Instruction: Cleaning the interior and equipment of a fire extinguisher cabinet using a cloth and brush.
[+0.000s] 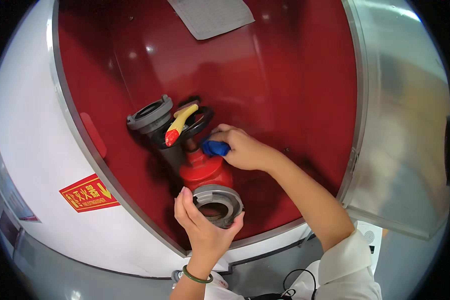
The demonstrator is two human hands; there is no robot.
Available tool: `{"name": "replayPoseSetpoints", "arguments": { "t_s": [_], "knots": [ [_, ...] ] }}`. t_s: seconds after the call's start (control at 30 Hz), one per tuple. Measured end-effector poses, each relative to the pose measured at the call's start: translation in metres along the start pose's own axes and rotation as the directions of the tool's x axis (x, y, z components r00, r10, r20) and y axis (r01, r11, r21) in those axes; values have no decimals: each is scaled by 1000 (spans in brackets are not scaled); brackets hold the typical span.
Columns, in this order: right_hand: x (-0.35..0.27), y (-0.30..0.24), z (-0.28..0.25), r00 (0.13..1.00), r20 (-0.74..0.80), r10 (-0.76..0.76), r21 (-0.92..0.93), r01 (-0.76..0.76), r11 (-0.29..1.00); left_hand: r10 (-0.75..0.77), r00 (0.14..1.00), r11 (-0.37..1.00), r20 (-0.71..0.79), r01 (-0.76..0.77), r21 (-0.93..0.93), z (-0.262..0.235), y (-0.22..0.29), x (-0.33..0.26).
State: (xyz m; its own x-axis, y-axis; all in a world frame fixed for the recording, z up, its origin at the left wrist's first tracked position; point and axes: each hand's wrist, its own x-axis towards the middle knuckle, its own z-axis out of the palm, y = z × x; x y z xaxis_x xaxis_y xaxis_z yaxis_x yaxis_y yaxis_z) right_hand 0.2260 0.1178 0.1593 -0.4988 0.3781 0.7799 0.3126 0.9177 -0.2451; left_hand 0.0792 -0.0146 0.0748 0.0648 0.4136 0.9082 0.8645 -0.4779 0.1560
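Note:
A red hydrant valve [205,169] stands low inside a red-lined cabinet, with a grey metal coupling [233,200] on its open outlet facing me. My left hand [201,225] is closed round this coupling, fingers on its left side and thumb on its lower right. In my right hand [241,148] is a bunched blue cloth [216,147], pressed against the valve just below the black handwheel [204,123]. Across the handwheel lies a yellow object with a red tip [182,125], its kind unclear. Just left of the valve, a dark nozzle with a grey coupling [151,116] leans upright.
The cabinet's metal frame [135,212] curves along the left and bottom. A clear door panel [405,150] stands swung out at the right. A paper sheet [212,17] hangs on the back wall. A red and yellow sign [89,194] is on the white outer wall.

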Motion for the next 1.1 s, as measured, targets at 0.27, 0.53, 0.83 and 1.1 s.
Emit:
{"name": "replayPoseSetpoints", "arguments": {
  "t_s": [0.27,0.53,0.83,1.1],
  "knots": [
    [-54,-34,14,976,-172,137,106,-120,987,4,1000,1000,-27,-3,6,0,-2,1],
    [-119,-34,29,969,-194,151,-24,-158,987,-18,1000,1000,-9,18,-7,-1,1,2],
    [-82,-34,26,953,-278,-122,-172,75,982,-30,1000,999,5,30,-34,-3,-1,-1],
    [-74,-5,34,931,-333,149,153,-102,983,-9,1000,1000,-14,9,-5,1,0,-1]
  ]
}}
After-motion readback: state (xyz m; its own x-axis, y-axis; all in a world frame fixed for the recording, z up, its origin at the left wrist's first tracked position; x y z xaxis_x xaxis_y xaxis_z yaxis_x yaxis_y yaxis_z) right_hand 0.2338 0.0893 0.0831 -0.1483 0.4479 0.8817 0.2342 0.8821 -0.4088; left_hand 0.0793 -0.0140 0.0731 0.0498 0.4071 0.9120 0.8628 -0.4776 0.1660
